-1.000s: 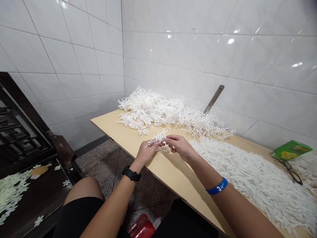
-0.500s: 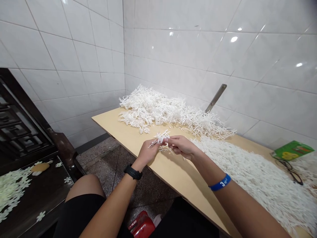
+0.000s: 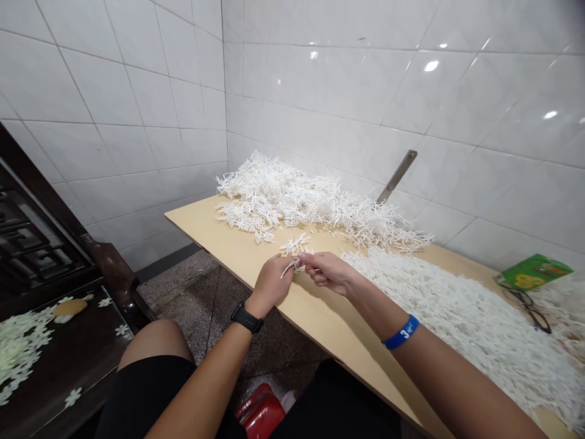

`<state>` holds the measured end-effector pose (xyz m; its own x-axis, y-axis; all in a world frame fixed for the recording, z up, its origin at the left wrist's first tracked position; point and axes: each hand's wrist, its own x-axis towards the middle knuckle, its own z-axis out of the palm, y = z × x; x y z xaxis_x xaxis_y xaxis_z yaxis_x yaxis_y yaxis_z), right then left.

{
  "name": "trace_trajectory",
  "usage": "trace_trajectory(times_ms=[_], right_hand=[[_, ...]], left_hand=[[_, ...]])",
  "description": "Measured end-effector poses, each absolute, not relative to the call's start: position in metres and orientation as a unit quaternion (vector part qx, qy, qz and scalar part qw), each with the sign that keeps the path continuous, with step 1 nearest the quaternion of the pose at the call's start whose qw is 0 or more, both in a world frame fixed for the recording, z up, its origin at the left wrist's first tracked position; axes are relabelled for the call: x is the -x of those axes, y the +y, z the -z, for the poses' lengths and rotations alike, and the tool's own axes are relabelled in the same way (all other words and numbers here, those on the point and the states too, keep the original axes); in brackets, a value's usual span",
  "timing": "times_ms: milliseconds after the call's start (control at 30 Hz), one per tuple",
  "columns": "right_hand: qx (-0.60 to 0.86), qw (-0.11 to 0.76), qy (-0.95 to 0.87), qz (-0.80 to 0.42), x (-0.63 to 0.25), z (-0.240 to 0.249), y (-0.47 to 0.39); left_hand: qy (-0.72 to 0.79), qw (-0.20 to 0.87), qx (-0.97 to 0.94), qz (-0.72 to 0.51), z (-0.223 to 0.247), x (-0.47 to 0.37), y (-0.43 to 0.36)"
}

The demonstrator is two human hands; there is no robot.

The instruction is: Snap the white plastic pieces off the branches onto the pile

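Thin white branching sprigs [image 3: 295, 245] stick out between my two hands, above the near edge of the light wooden board [image 3: 196, 216]. My left hand [image 3: 274, 280] is closed around their lower part, thumb on top. From the other side my right hand [image 3: 329, 270] pinches the same white sprigs, its fingertips almost touching the left thumb. How many pieces each hand holds is hidden. Behind the hands lies a tangled heap of white sprigs [image 3: 292, 192], and a flatter spread of white pieces [image 3: 448, 311] reaches along the right.
A metal bracket [image 3: 397, 177] rises by the tiled wall. On the right are a green packet [image 3: 532, 272] and dark-framed glasses [image 3: 530, 311]. To the left, a dark carved wooden bench [image 3: 91, 353] bears white flower shapes [image 3: 22, 347]. A red object [image 3: 262, 411] sits on the floor below.
The sprigs between my hands have turned, now pointing more upward and away. My right hand has shifted slightly left with its pinch. The view has moved a little.
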<state>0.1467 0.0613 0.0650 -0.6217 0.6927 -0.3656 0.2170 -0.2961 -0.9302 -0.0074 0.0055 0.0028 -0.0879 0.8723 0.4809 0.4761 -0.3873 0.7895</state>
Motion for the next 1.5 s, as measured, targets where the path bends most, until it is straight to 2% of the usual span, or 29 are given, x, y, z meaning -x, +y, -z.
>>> trace_trajectory(times_ms=[167, 300, 533, 633, 867, 1000, 1300, 1400, 1500], right_hand=[[0.442, 0.218, -0.654, -0.574, -0.144, -0.057, 0.061], [0.387, 0.205, -0.738, -0.513, -0.149, -0.051, 0.063], [0.31, 0.211, -0.768, -0.52, -0.155, -0.039, 0.053], [0.328, 0.196, -0.804, -0.455, -0.159, -0.035, 0.05], [0.339, 0.218, -0.869, -0.287, -0.16, -0.031, 0.031], [0.277, 0.171, -0.917, -0.231, -0.17, -0.028, 0.009], [0.457, 0.04, -0.884, 0.09, -0.23, -0.05, 0.047], [0.5, 0.048, -0.861, 0.077, -0.227, -0.063, 0.051], [0.508, 0.143, -0.845, -0.082, -0.206, -0.07, 0.049]], left_hand=[[0.522, 0.16, -0.676, -0.495, -0.002, 0.005, 0.005], [0.499, 0.268, -0.646, -0.512, -0.001, 0.006, 0.006], [0.437, 0.44, -0.59, -0.517, -0.005, 0.013, 0.016], [0.475, 0.42, -0.561, -0.531, -0.009, 0.013, 0.013], [0.531, 0.377, -0.488, -0.582, -0.008, 0.007, 0.017], [0.547, 0.368, -0.432, -0.616, -0.003, 0.012, 0.03], [0.524, 0.365, -0.499, -0.586, -0.002, 0.011, 0.023], [0.525, 0.359, -0.524, -0.567, -0.005, 0.011, 0.021], [0.523, 0.357, -0.54, -0.554, -0.006, 0.01, 0.02]])
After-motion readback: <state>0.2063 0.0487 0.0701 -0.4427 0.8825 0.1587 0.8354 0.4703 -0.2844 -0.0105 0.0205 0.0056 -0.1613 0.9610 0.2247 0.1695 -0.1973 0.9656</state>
